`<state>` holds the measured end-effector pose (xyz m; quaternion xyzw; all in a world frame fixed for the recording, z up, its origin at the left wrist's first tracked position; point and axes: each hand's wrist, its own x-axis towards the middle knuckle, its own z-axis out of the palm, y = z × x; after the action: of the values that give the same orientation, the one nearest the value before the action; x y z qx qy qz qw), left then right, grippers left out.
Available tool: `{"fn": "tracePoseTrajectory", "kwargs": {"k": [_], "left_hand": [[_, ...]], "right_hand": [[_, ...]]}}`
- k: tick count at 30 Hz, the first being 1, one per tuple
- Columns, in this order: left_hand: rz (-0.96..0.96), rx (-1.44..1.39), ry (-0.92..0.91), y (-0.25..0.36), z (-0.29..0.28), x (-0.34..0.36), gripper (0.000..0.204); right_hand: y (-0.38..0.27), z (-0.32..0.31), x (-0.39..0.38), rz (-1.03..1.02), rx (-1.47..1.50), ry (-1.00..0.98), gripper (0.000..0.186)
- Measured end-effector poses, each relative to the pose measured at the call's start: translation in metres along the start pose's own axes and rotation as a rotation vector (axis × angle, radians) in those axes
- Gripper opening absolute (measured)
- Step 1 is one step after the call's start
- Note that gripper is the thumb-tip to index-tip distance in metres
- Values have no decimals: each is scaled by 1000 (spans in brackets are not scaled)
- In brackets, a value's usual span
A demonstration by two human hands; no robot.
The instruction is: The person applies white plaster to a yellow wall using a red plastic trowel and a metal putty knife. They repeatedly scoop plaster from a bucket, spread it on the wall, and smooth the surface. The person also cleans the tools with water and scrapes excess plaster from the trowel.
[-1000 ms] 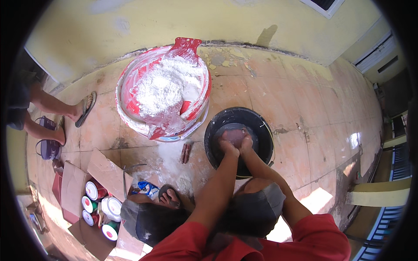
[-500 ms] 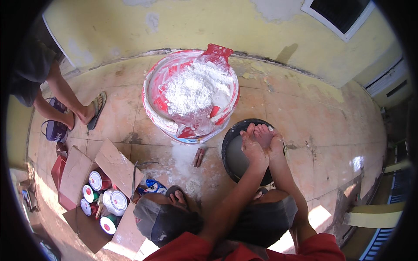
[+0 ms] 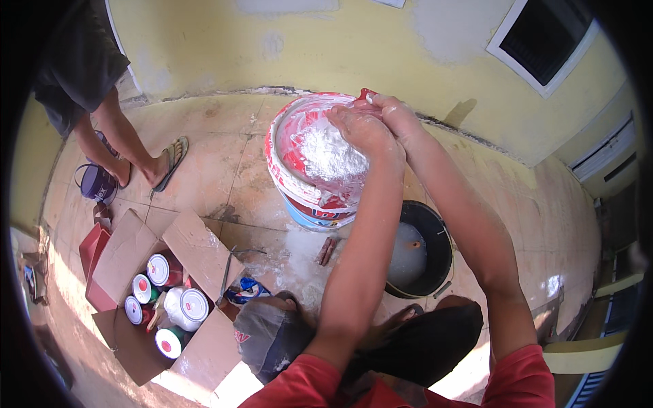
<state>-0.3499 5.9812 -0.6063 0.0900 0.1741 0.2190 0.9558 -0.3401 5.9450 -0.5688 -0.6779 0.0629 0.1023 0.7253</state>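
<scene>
A paint bucket [image 3: 314,216] stands in front of me, topped by a red, white-smeared round basin or lid [image 3: 275,158]. White powder [image 3: 326,153] is heaped in it. My right hand [image 3: 398,117] is at the far right rim, its fingers closed on a flat red plastic scraper [image 3: 366,93] that is mostly hidden. Right beside it, my left hand [image 3: 364,130] bends over the powder with curled fingers; what they grip, if anything, is hidden. Below my forearms stands a black bucket [image 3: 443,255] of cloudy grey water, with a small orange-brown thing in it.
An open cardboard box [image 3: 197,241] at lower left holds several cans [image 3: 164,270]. A blue packet [image 3: 246,290] and a short brown object [image 3: 327,251] lie near spilled powder. Another person's sandalled foot [image 3: 170,165] is at left, by a purple pail [image 3: 98,184]. A yellow wall [image 3: 326,54] rises behind.
Both my hands have moved from over the black bucket, up and left to the basin of powder and the red scraper. The whole view has shifted a little.
</scene>
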Motion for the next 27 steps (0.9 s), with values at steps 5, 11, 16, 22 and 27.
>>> {"fn": "tracePoseTrajectory", "kwargs": {"k": [5,11,16,22,27], "left_hand": [[65,141,-23,17,3,-9,53],[151,405,-247,6,-26,-100,65],[20,922,-121,-76,-161,-142,49],[-377,1118,333,-115,-280,-135,50],[-377,1053,408,-156,-336,-131,57]], "right_hand": [[-20,15,-15,-6,-289,-14,38],[5,-63,-69,-236,-70,153,44],[189,-182,-104,124,257,476,33],[365,-196,-108,378,429,597,33],[390,-199,-95,377,457,637,31]]}}
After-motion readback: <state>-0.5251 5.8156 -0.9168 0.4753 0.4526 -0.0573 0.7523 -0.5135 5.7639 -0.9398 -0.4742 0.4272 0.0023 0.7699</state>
